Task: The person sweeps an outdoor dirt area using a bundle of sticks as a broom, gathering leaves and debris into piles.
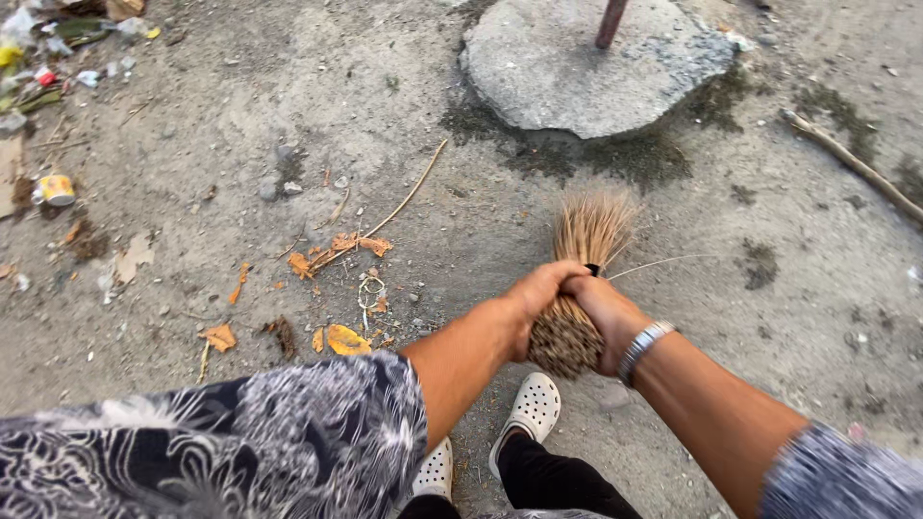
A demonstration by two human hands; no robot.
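Note:
A bundle broom of thin brown sticks (588, 238) points away from me, its splayed tips over the dirt ground. My left hand (536, 294) and my right hand (600, 309) both grip the broom near its thick cut end (562, 344), the fingers wrapped round the bundle and touching each other. A metal watch band (642, 349) sits on my right wrist. Below the hands are my white perforated clogs (530, 411) and black trousers. A patterned dark sleeve (240, 447) covers my left arm.
Dry orange leaves (338, 244) and a long twig (404, 197) lie left of the broom. A round concrete slab (586, 67) with a rusty pole (610, 21) stands ahead. Litter and a yellow can (56, 188) lie far left. A stick (851, 163) lies at right.

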